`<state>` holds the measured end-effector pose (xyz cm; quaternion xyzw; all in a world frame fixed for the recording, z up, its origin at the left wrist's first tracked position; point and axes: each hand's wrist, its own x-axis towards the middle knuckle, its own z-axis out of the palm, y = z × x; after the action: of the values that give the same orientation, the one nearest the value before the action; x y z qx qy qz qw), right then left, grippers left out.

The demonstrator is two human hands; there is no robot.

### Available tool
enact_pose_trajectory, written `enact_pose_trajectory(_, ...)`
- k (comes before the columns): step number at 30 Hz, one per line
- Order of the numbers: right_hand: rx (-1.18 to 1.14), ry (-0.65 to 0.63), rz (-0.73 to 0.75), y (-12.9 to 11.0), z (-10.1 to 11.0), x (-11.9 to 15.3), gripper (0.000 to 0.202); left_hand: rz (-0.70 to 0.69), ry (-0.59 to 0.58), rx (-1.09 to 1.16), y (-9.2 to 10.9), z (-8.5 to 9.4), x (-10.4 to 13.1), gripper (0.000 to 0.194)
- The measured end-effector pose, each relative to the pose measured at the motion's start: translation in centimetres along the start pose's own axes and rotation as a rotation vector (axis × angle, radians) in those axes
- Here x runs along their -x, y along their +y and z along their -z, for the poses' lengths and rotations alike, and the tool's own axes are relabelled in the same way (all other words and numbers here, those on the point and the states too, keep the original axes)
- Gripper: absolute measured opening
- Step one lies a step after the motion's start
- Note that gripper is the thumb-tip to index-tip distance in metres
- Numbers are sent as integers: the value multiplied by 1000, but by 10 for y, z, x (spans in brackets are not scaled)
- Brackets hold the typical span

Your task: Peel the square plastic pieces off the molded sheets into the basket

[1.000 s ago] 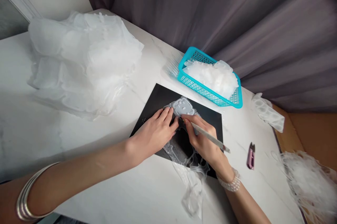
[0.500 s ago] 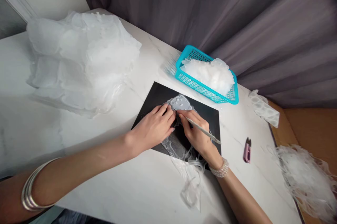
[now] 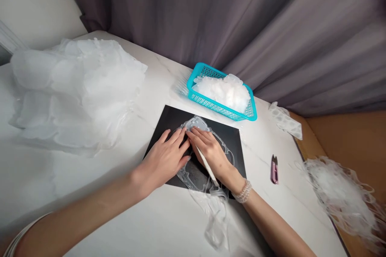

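Note:
A translucent rubbery sheet (image 3: pixel 197 123) with a patterned rounded piece lies on a black mat (image 3: pixel 232 136). My left hand (image 3: pixel 169 154) rests on the sheet's near left side, palm down with its fingers spread and fingertips at the patterned piece's edge. A slim pale tool (image 3: pixel 206 166) is pinched in my right hand (image 3: pixel 209 150), its tip hidden under the fingers beside the left fingertips. Thin clear strips of the sheet run in loops past my wrist and off the mat's near edge.
A large pile of translucent sheets (image 3: pixel 75 92) covers the table's left. Behind the mat, a turquoise basket (image 3: pixel 211 105) holds small translucent pieces. Pink snips (image 3: pixel 274 169) lie right of the mat, with a perforated scrap (image 3: pixel 285 120) beyond and tangled clear strips (image 3: pixel 340 192) at the right edge.
The view has shifted, moving the table items leftward. My right hand has turned, and the tool now points more toward me. The fingers of my left hand are more spread.

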<state>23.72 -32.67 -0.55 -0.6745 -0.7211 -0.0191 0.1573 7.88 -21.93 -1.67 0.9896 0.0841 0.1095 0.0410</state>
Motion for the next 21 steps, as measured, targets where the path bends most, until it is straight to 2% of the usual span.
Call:
enact_pose_trajectory(4, -3, -62, 8, -10, 0, -6, 41, 6, 11, -3, 0, -2, 1, 47)
enact_pose_trajectory(7, -207, 20, -69, -1, 2, -5, 42, 2, -5, -34, -2, -4, 0, 48)
enact_pose_trajectory(10, -551, 298, -376, 35, 22, 14, 31, 2, -15, -65, -1, -4, 0, 49)
enact_pose_trajectory(13, -910, 660, -791, 84, 58, 54, 20, -7, -22, -81, -1, -4, 2, 50)
enact_pose_trajectory(14, -1013, 723, -884, 97, 70, 69, 15, -11, -23, -85, -1, -3, 2, 51)
enact_pose_trajectory(16, -1153, 741, -1032, 109, 89, 92, 18, -17, -23, -90, -2, -3, 2, 50)
enact_pose_trajectory(17, -1197, 706, -1061, 106, 94, 100, 22, -21, -20, -87, -2, -2, 2, 50)
enact_pose_trajectory(19, -1234, 613, -1043, 87, 98, 103, 27, -23, -7, -66, -3, 0, 1, 48)
enact_pose_trajectory(21, -1213, 530, -970, 56, 95, 91, 28, -10, 27, -16, -2, 4, -2, 46)
